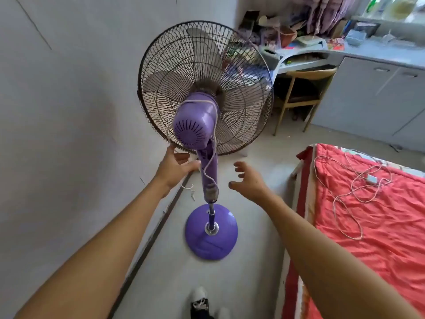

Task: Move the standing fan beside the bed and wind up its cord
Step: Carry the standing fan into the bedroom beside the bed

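Head view: the standing fan [202, 125] stands between wall and bed [368, 215], its cord [210, 157] looped loosely; left hand [174, 169] grip pinches cord, right hand [249, 180] open, empty beside the pole—slack could unwind, or a tug tip the fan.

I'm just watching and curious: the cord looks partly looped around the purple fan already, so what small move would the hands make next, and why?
Probably the left hand carries the cord once more around the motor housing. It is pinching the cord beside the neck, one loop already crosses the housing, slack dangles below, and the right hand hovers open and empty.
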